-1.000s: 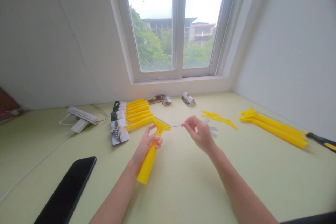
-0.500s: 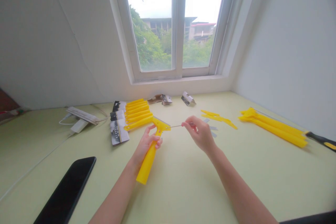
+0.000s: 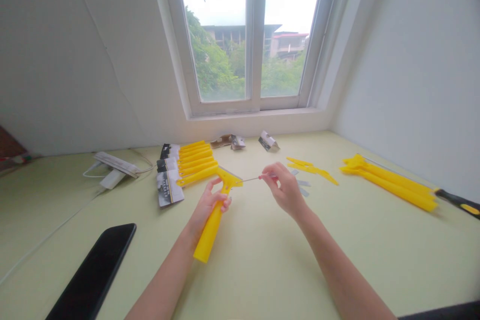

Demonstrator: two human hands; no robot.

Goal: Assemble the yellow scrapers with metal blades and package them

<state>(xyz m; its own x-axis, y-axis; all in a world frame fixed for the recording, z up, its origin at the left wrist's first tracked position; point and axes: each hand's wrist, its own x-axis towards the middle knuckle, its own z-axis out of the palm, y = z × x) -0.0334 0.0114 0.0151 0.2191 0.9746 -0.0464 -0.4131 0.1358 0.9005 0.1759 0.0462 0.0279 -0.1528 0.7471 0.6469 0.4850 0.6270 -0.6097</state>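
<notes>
The scraper is in the left hand, right of the phone on the table; behind it to the left lie a row of handles, then a power strip; blades lie right; behind the table, the window

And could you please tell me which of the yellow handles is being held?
The handle in the left hand, with a thin rod at its head; the row behind and the pair at right lie on the table.
</notes>
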